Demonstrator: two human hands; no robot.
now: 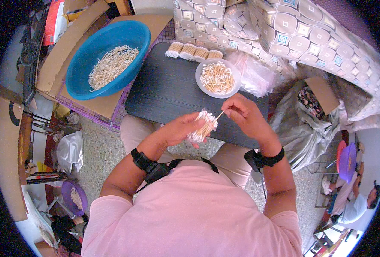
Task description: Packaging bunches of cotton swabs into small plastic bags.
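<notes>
A bundle of cotton swabs [204, 128] is gripped in the curled left hand [182, 128]; one swab [220, 115] (held slantwise) is pinched by the right hand [242, 114].

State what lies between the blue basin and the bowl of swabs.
In the head view: mostly black tabletop, with four swab bundles along its far edge.

Beneath the hands [243, 115] stands a black, round-cornered rectangular surface [155, 88]. Beyond them rises bulky furniture [301, 30] clad in beige fabric with a rounded geometric print; lower down spreads a grey, speckled, stone-like floor [100, 150], brightly lit.
</notes>
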